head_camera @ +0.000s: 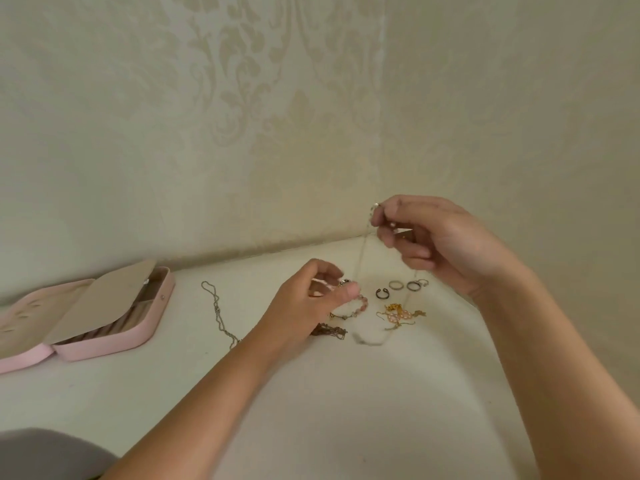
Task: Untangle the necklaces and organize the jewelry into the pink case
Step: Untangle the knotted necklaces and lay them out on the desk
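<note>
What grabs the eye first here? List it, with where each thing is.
The right hand, raised mid-frame against the wall, pinches a thin necklace chain that hangs down toward the white table. Below it the left hand sits beside a pink beaded bracelet, among loose rings and earrings. At far left the pink case lies open.

The right hand [440, 244] is raised above the white bench [346, 393]. Its fingers [391, 241] pinch a thin silver chain necklace [362, 254], which hangs in a long loop with its blurred bottom near the bench. The left hand [304, 303] is curled low over a pink beaded bracelet [362, 303]; whether it grips the bracelet is unclear. Nearby lie a dark open ring [381, 293], gold-and-pink earrings [398, 315] and a twisted silver rope chain [216, 306]. An open pink rectangular case [114, 348] sits at the far left.
</note>
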Tool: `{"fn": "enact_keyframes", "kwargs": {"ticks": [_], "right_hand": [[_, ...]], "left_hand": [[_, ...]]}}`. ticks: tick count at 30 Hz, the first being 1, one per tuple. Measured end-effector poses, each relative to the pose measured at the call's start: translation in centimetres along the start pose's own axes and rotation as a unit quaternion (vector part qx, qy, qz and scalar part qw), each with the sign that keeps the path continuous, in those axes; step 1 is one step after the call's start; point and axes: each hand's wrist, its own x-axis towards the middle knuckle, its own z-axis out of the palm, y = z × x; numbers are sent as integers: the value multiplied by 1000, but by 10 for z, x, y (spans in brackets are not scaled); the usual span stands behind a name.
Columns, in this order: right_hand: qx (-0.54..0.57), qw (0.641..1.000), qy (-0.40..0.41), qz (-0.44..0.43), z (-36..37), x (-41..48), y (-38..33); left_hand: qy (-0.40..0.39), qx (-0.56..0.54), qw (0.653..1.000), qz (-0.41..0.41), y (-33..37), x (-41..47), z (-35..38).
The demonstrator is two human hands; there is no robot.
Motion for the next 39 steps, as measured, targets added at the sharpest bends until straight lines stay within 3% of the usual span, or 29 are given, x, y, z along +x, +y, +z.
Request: {"fn": "enact_keyframes", "kwargs": {"ticks": [3, 5, 9, 11, 14, 16, 19, 22, 25, 30, 34, 39], "right_hand": [[46, 999, 4, -10, 17, 5, 5], [94, 995, 24, -14, 22, 8, 9], [225, 970, 90, -15, 11, 13, 12], [218, 970, 105, -14, 8, 14, 14], [124, 987, 100, -21, 14, 15, 18], [21, 996, 84, -24, 25, 14, 23], [-117, 992, 32, -39, 49, 13, 38], [-239, 969, -47, -48, 75, 9, 56], [-347, 927, -115, -80, 94, 7, 76], [-421, 887, -163, -100, 108, 11, 97], [-460, 860, -180, -131, 111, 15, 108], [-432, 871, -196, -126, 110, 13, 108]], "left_hand": [[-163, -183, 969, -6, 5, -1, -3], [-215, -249, 944, -15, 6, -4, -6], [-82, -419, 898, -104, 7, 2, -20], [-17, -438, 888, -141, 1, 7, -34], [45, -441, 879, -177, -10, 17, -55], [77, -354, 916, -172, -17, 26, -71], [107, -65, 985, -115, -28, 39, -98], [88, 239, 966, -44, -42, 52, -121], [24, 378, 925, 22, -61, 60, -130], [-28, 456, 886, 78, -89, 68, -142], [-13, 448, 889, 88, -92, 74, -142], [-17, 413, 911, 3, -90, 71, -135]]}}
